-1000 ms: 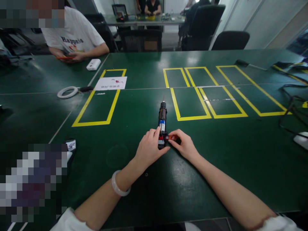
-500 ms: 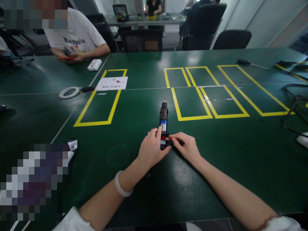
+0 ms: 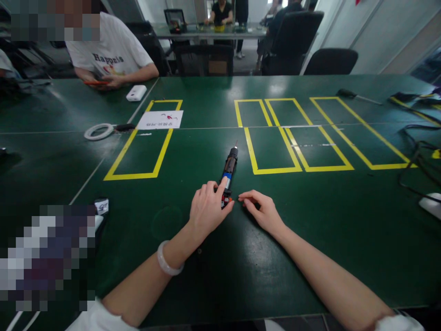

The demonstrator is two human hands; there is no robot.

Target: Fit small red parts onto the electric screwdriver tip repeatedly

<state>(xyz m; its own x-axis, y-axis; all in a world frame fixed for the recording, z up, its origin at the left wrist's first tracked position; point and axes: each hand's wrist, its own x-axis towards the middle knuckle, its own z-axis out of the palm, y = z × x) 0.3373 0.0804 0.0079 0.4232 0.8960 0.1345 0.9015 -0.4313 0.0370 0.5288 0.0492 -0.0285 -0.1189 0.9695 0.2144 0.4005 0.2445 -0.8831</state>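
In the head view, an electric screwdriver (image 3: 229, 162) without part of its casing lies on the green table (image 3: 292, 216), its thin bit aimed away from me. A black nose, a blue and silver motor and small red and orange parts show on it. My left hand (image 3: 208, 207) grips its near end, index finger along the motor and thumb at the rear; the palm side is hidden. Just right of that end, my right hand (image 3: 263, 211) is apart from the tool, its fingers loosely bent with nothing visible in them.
Yellow tape frames (image 3: 277, 171) mark the table. A paper sheet (image 3: 160, 119), a white roll (image 3: 98, 132) and a white box (image 3: 136, 93) lie left. Far right are a screwdriver (image 3: 358, 97), black cables (image 3: 418, 156) and a white mouse-like object (image 3: 430, 204). A person (image 3: 113, 50) sits across.
My right hand has let go of the red-orange part at the tool's rear. The left hand has shifted left with the electric screwdriver, which now slants, its tip toward the right.
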